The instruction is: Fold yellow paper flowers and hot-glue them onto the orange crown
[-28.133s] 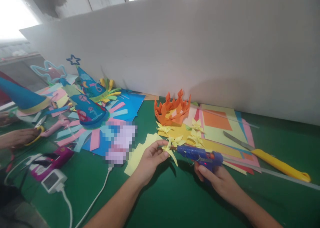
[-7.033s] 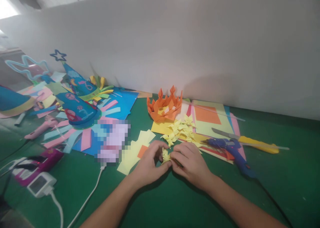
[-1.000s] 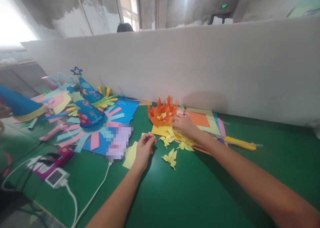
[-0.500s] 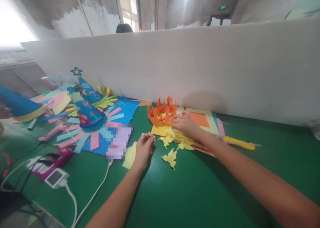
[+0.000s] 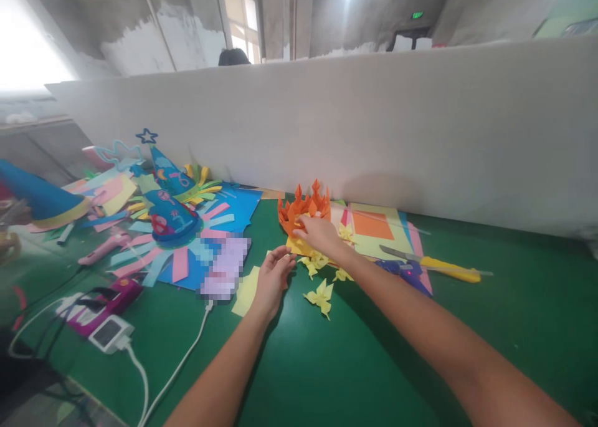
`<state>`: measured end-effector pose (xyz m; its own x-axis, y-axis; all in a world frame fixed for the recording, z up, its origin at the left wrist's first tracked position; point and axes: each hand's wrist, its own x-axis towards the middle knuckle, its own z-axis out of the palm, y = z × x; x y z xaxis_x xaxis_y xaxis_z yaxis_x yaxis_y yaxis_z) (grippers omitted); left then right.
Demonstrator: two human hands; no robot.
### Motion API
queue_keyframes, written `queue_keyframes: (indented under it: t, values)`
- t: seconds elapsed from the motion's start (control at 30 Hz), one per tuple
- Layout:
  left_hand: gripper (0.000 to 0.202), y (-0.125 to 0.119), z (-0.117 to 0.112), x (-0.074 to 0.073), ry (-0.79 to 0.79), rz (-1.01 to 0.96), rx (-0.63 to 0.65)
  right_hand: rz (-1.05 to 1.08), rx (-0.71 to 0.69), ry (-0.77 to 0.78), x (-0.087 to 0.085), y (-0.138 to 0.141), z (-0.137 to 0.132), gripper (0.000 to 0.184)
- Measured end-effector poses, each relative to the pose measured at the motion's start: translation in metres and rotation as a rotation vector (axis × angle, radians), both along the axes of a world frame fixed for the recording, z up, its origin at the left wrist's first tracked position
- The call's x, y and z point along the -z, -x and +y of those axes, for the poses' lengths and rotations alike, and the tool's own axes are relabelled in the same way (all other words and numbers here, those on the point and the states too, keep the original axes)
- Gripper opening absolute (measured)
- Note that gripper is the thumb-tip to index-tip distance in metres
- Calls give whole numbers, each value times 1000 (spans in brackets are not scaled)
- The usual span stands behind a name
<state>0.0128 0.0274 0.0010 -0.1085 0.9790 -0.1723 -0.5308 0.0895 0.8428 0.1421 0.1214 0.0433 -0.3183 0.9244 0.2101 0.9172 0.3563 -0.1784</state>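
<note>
An orange folded-paper crown with pointed tips stands on the green table, with yellow paper inside it. My right hand is at the crown's front right, its fingers curled over the rim area; whatever lies between the fingertips is hidden. Just to the left and nearer to me, my left hand hovers with thumb and fingers closed together, and a small orange bit shows behind it. Yellow folded-paper flowers lie below and under my right wrist. A pale yellow paper sheet is beside my left hand.
On the right lie a yellow-handled knife, a blue-purple tool and coloured paper sheets. At left are decorated blue cone hats, a pink glue gun, a power strip and white cables. A white partition stands behind.
My right hand has moved left, from the crown's right side to its front. The blue-purple tool and more of the knife now show past my forearm. My left hand stays nearly still.
</note>
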Motion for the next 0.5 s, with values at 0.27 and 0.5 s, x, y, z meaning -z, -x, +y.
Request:
queue_keyframes:
  t: [0.27, 0.5]
  values:
    - [20, -1, 0, -6, 117, -257, -15, 111, -165, -48, -22, 5, -36, 18]
    - [10, 8, 2, -4, 18, -329, -3, 147, -131, -83, -29, -32, -49, 21]
